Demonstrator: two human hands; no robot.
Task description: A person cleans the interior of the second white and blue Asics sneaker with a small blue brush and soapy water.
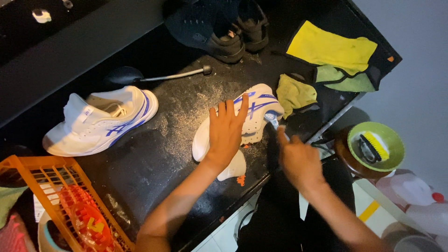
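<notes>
The left hand (226,133) lies flat, fingers (229,112) spread apart, pressing on a white shoe with blue stripes (254,116) that rests on the dark, dust-speckled surface (154,158) near its front edge; the right hand (298,161) has its fingers closed on a small brush (273,120) whose head touches the shoe's toe; a matching white shoe (100,122) sits well apart to the left; a pair of black shoes (228,32) stands at the back, a long-handled dark tool (154,76) between; yellow and green cloths (326,60) lie to the right; a green bowl with a scrubbing brush (375,145) sits beyond the edge; an orange crate (60,200) is at lower left.
</notes>
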